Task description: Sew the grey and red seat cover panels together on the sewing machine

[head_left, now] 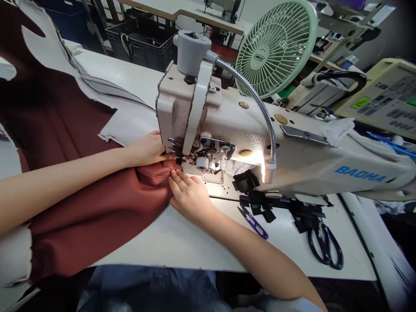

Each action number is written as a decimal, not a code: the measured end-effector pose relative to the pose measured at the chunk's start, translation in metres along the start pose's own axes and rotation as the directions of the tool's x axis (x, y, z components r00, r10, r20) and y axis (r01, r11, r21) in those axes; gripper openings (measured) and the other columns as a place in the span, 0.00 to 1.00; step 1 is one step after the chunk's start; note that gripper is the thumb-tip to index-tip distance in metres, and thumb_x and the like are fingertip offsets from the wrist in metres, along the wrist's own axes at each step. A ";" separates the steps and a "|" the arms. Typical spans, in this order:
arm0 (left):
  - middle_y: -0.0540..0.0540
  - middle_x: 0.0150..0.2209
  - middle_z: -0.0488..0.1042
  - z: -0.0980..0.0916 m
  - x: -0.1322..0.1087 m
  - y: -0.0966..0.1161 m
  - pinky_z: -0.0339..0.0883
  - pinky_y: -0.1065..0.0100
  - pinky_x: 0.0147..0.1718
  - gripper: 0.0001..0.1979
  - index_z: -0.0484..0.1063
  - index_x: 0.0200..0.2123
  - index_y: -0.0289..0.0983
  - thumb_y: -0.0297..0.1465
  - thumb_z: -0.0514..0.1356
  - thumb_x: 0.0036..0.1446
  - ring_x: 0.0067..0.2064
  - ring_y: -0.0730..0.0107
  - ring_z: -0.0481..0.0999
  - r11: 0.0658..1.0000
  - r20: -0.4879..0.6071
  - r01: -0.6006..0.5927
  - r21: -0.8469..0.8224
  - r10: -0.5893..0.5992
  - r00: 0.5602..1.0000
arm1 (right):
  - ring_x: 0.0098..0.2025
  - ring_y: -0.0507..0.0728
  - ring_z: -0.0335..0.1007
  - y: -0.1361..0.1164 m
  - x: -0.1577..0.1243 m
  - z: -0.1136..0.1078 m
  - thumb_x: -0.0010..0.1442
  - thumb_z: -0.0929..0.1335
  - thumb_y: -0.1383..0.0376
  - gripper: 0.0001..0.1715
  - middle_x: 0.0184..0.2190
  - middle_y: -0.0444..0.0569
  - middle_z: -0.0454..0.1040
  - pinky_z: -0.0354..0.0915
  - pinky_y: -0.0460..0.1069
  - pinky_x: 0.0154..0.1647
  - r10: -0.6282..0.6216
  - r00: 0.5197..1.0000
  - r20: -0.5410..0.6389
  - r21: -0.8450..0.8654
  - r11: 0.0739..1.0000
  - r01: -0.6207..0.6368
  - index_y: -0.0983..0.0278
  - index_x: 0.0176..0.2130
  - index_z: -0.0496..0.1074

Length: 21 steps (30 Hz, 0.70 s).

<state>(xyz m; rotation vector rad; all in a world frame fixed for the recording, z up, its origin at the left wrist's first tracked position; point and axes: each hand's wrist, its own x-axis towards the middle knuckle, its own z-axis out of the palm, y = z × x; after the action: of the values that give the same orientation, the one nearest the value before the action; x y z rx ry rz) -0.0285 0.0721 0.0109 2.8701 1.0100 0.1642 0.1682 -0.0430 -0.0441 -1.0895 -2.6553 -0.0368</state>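
A reddish-brown, leather-like cover (pixel 107 212) with a pale backing spreads over the left of the table, and its seamed, bunched edge reaches the needle area of a sewing machine (pixel 182 97). My left hand (pixel 147 149) grips the cover at the machine's left side; its fingertips are partly hidden behind the machine head. On the near side, my right hand (pixel 192 195) holds the folded edge, fingers together on top and thumb lower down. Both hands are close to the presser foot, whose contact with the cover I cannot make out. A lamp (pixel 269 172) lights the metal plate (pixel 224 188).
Purple thread snips (pixel 254 222) and black-handled scissors (pixel 325 247) lie right of my right hand, by several black pieces (pixel 256 201). Behind the machine stand a green fan (pixel 276 47) and a control box (pixel 383 97). A grey crate (pixel 146 47) sits beyond the table.
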 end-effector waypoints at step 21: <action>0.49 0.28 0.74 0.039 -0.073 0.041 0.58 0.60 0.45 0.23 0.70 0.26 0.38 0.41 0.48 0.71 0.37 0.66 0.71 0.973 -0.239 -0.113 -0.203 0.063 0.969 | 0.41 0.57 0.69 0.019 0.012 -0.003 0.70 0.64 0.70 0.11 0.39 0.52 0.77 0.67 0.51 0.46 0.114 0.993 -0.032 0.058 0.992 -0.112 0.65 0.45 0.76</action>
<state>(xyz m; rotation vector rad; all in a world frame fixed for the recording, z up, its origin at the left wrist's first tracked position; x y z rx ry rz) -0.0542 -0.0074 -0.0281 2.7410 0.8366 0.5893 0.1741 -0.0219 -0.0402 -1.2071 -2.5434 0.0396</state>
